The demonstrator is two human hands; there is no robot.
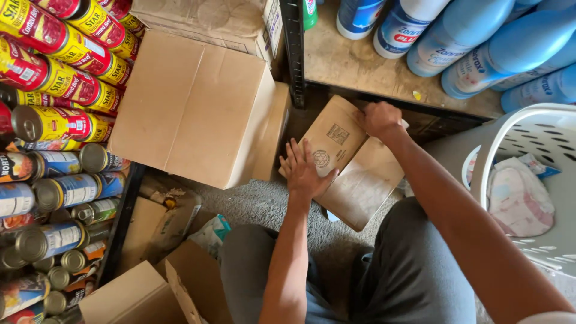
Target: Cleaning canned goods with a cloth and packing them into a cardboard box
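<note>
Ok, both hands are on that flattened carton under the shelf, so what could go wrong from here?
1. The flattened carton lies wedged under the wooden shelf; lifting could knock the right hand on its edge.
2. The left hand sits close beside the big cardboard box; a jolt might shift it toward the stacked cans.

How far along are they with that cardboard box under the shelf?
Looks done: rows of tin cans are stacked at the left. In hand: the left hand presses flat on a small brown cardboard box's flap, while the right hand grips its far edge. Left: the flaps are not yet shut, and a large closed brown cardboard box sits untouched beside it.
</note>
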